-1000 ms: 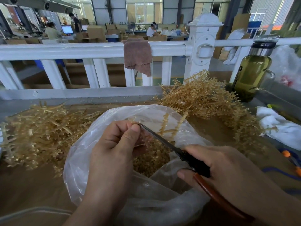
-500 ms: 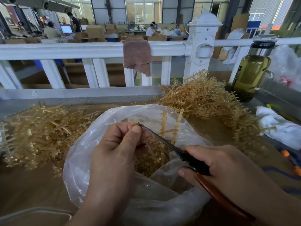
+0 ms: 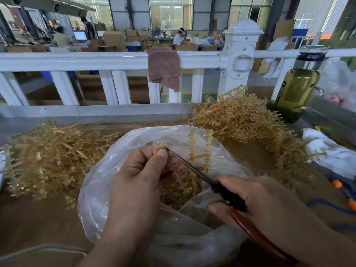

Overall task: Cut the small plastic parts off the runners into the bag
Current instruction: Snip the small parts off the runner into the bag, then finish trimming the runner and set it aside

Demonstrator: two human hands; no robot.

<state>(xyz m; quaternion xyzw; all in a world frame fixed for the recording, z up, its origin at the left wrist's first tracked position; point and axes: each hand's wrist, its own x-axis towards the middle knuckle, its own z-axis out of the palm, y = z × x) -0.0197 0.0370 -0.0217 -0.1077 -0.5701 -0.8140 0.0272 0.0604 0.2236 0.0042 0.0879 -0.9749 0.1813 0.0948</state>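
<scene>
I am pinching a runner [image 3: 191,143] in my left hand [image 3: 138,176], holding it over the open bag [image 3: 96,189] so that cut parts [image 3: 173,197] pile up inside. My right hand [image 3: 260,205] is gripping the cutters [image 3: 192,170], fingers [image 3: 237,182] curled round the handles, blade tip beside my thumb.

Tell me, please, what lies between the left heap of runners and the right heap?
In the head view, the clear plastic bag lies between the left heap and the right heap, holding cut parts.
</scene>
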